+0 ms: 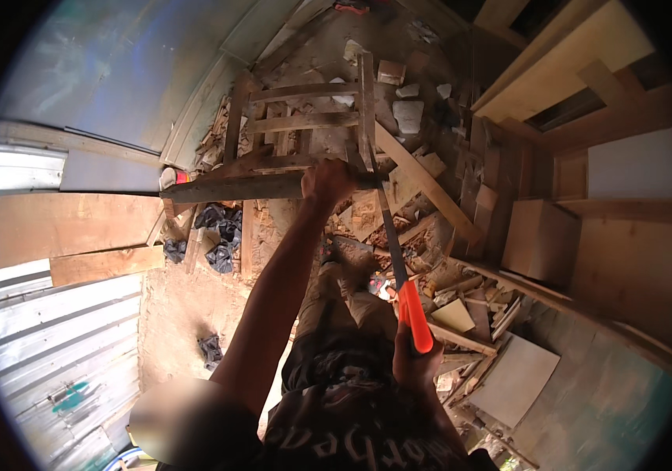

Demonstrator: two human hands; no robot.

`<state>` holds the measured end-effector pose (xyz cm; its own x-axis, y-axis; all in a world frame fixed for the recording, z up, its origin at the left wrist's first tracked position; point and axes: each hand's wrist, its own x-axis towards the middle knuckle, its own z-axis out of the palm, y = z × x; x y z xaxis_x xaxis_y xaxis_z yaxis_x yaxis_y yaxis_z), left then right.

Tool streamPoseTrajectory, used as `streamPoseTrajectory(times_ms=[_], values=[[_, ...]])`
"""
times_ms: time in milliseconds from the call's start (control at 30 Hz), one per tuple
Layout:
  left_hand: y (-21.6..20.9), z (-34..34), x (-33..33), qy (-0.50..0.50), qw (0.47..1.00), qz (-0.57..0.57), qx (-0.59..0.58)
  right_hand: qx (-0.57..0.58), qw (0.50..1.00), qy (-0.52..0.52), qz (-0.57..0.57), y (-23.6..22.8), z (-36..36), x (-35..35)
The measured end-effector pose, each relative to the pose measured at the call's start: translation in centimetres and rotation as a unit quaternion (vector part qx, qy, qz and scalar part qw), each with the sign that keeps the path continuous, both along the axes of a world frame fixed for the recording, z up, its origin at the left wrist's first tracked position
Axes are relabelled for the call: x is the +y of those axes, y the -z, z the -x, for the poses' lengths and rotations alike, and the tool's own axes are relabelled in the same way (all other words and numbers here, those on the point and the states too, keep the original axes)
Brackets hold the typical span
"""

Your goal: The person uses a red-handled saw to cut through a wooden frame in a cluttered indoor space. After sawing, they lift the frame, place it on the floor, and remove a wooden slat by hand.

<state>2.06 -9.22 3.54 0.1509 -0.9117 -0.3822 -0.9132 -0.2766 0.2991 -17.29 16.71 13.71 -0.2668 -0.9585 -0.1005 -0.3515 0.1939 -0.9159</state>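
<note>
My left hand (pixel 328 182) is closed around a long dark wooden plank (pixel 234 188), near its right end. The plank lies level across a rough wooden frame (pixel 304 123) with slats and two uprights. In my right hand (pixel 417 363) is a handsaw (pixel 414 314), held by its orange handle. Its narrow dark blade points away from me, and the far part runs up beside the plank's right end. Whether the teeth touch the wood I cannot tell.
Wood scraps and offcuts (pixel 454 315) litter the ground to the right. A slanting board (pixel 428 182) leans beyond the saw. Black plastic bags (pixel 222 235) lie at left, near corrugated metal sheeting (pixel 77 330). Wooden cabinet-like pieces (pixel 544 243) stand at right. Pale blocks (pixel 407 116) sit at the back.
</note>
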Motion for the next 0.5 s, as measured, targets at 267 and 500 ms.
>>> streamPoseTrajectory(times_ms=[267, 500], values=[[1.7, -0.6, -1.6, 0.089, 0.995, 0.045, -0.026, -0.038, 0.997, -0.062, 0.020, 4.1, -3.4, -15.0], [-0.5, 0.6, -1.0, 0.004, 1.000, 0.009, -0.006, 0.028, 0.990, -0.007, -0.140, -0.8, 1.2, 1.2]])
